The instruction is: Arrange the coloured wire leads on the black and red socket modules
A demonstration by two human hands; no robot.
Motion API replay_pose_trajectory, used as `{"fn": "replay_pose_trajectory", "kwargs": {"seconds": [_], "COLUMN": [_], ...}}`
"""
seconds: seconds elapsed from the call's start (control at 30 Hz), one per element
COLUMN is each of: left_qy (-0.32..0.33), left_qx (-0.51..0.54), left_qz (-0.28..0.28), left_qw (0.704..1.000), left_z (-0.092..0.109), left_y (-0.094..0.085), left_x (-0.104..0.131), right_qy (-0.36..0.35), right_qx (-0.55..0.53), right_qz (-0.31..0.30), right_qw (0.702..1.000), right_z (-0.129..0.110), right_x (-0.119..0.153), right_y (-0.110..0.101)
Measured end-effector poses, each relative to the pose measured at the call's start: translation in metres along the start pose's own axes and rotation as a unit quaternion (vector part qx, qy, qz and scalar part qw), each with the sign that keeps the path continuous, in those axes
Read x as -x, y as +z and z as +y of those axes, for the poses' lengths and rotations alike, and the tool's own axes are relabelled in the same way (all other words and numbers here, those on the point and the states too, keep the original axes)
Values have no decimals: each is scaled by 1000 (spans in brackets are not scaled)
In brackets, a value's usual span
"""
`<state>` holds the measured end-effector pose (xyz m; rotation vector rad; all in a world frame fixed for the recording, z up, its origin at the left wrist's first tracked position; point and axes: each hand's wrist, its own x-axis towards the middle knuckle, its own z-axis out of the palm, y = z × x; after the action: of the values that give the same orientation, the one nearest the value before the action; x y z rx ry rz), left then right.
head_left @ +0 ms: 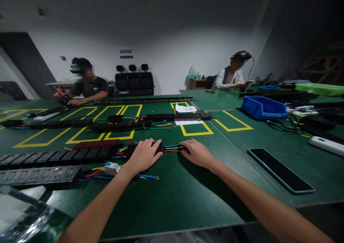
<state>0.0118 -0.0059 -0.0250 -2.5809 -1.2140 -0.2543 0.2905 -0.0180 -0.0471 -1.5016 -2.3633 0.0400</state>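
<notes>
My left hand (145,154) is wrapped over a black module that has coloured wires coming out on both sides. To its right, my right hand (195,152) is closed round the far end of the wires (172,148), which are blue, green, yellow and red. Left of my left hand lies a long black socket strip (56,155). Nearer to me is a grey socket strip (40,175), with a white-and-blue connector (111,168) and loose blue wires with ring ends beside my left forearm.
A phone (279,169) lies at the right, with a blue bin (263,108) behind it. More strips (118,125) cross the green table (172,207). Clear plastic (27,214) is at the near left. Two people sit at the far side.
</notes>
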Motion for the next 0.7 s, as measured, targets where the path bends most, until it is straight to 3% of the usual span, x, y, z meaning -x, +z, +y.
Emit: {"fn": "replay_pose_trajectory", "kwargs": {"seconds": [0.7], "left_qy": [-4], "left_qx": [-1], "left_qz": [-8], "left_qw": [1000], "left_z": [3], "left_y": [-4], "left_x": [-1], "right_qy": [-3], "right_qx": [2], "right_qz": [-2], "right_qw": [1000], "right_z": [0], "right_x": [0], "right_y": [0]}}
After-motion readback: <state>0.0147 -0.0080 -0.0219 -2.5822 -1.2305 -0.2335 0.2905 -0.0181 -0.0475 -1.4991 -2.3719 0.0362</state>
